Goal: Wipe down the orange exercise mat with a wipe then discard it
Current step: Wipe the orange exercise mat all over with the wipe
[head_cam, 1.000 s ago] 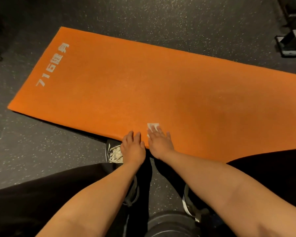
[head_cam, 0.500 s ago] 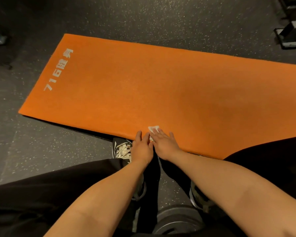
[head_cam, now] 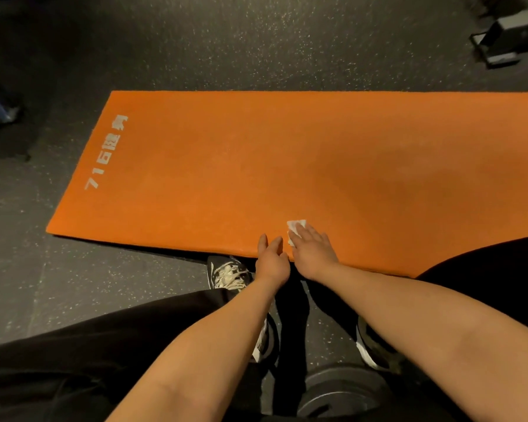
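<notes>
Item: orange exercise mat [head_cam: 287,162], one, a long rectangle with a fine, felt-like matte surface and squared corners, laid flat on the floor [head_cam: 195,41]; its right end runs out of view. Marking: white lettering [head_cam: 105,153] printed along the short left edge, reading "716" followed by two Chinese characters (too soft to read with certainty). Item: wipe [head_cam: 295,226], one, a small white folded sheet, thin and slightly creased, lying on the mat close to its near long edge, about midway along the visible length. Right hand [head_cam: 313,252]: flat on the wipe, palm down, fingers straight and together, pressing it to the mat without curling round it; only the far corner of the sheet shows past the fingertips. Left hand [head_cam: 272,261]: just beside the right, fingers extended and relaxed, tips resting on the mat at the near edge, holding nothing. Floor: dark rubber with pale speckles, seamed in tiles. Also in view: black trousers [head_cam: 89,354] of smooth cloth on both bent legs; a black shoe [head_cam: 228,272] with white laces, its toe at the mat's near edge; a round dark weight plate [head_cam: 339,394] with a raised rim, at the bottom edge between the legs; a grey metal frame [head_cam: 506,41] on the floor toward the far right corner.
</notes>
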{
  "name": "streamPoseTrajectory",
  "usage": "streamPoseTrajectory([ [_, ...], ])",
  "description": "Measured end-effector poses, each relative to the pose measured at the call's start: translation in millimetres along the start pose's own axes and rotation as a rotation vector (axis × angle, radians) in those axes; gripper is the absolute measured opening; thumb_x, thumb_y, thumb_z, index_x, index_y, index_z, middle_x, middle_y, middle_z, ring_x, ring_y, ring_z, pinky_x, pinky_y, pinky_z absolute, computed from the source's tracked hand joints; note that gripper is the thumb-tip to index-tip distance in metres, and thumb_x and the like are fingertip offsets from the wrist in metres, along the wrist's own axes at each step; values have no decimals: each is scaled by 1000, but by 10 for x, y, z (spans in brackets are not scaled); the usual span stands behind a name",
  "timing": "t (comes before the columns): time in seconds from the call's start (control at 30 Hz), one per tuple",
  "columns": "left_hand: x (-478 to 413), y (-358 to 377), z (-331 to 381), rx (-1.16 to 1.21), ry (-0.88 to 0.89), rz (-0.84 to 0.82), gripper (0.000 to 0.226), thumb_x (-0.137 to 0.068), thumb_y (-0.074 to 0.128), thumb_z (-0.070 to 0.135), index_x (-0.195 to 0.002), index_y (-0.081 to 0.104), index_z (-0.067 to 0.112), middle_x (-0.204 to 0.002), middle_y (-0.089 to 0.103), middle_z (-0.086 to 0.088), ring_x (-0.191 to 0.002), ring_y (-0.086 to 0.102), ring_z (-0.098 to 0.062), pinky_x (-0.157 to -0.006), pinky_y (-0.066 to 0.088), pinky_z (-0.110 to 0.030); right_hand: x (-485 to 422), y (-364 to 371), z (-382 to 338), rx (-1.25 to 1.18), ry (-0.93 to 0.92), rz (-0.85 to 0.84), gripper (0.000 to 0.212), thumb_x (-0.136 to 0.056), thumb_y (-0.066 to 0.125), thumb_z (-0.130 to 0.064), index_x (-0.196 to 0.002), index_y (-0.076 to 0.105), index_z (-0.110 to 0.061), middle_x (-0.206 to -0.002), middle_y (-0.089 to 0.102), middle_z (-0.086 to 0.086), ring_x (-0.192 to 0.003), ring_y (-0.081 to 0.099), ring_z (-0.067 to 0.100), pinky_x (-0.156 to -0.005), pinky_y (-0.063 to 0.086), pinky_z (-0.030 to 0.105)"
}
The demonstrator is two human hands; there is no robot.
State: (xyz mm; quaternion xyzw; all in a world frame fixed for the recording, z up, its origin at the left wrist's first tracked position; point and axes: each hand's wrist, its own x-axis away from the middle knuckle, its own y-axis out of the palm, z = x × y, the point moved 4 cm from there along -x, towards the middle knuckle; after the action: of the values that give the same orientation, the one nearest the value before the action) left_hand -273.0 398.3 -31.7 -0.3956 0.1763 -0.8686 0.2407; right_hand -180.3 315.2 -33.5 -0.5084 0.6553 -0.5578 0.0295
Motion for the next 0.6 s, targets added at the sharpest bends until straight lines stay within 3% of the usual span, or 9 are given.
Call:
streamPoseTrajectory([
  [0.1, -64, 36, -25, 65, -38, 78, 45, -102, 46, 9, -146, 49, 18, -165, 6, 10, -142, 36, -29, -116, 35, -45, 91, -15, 41, -79, -19, 69, 53, -109, 36, -26, -160, 23, -25, -167, 5, 6, -150, 15, 32, -123, 15, 46],
  [0.2, -91, 10, 21, 132, -64, 163, 39, -100, 49, 8, -137, 57, 16, -161, 16, 10, -136, 42, -27, -111, 42, -43, 147, -65, 62, -122, 14, 136, 49, -108, 36, -30, -157, 31, -28, -154, 24, 9, -136, 32, 32, -115, 29, 40],
  [0.33, -104, -9, 41, 128, -49, 207, 38, -100, 49, 7, -135, 59, 13, -160, 21, 7, -135, 43, -25, -102, 39, -28, 88, -50, 5, -114, -17, 108, 48, -108, 35, -30, -156, 35, -27, -159, 30, 6, -145, 25, 28, -120, 20, 42],
  [0.47, -135, -70, 34, 188, -43, 218, 40, -98, 48, 0, -136, 58, 5, -158, 24, 3, -134, 47, -24, -109, 43, -36, 51, -16, -66, -131, -13, 68, 49, -109, 32, -26, -158, 30, -29, -167, 21, 2, -155, 12, 24, -125, 8, 48],
  [0.6, -134, -211, 49, 212, -30, 252, 42, -98, 46, -4, -139, 54, 0, -157, 28, -1, -131, 52, -21, -105, 43, -28, 26, -35, -179, -180, -16, 50, 52, -109, 31, -19, -160, 26, -31, -169, 14, -1, -157, 5, 21, -126, 0, 50],
])
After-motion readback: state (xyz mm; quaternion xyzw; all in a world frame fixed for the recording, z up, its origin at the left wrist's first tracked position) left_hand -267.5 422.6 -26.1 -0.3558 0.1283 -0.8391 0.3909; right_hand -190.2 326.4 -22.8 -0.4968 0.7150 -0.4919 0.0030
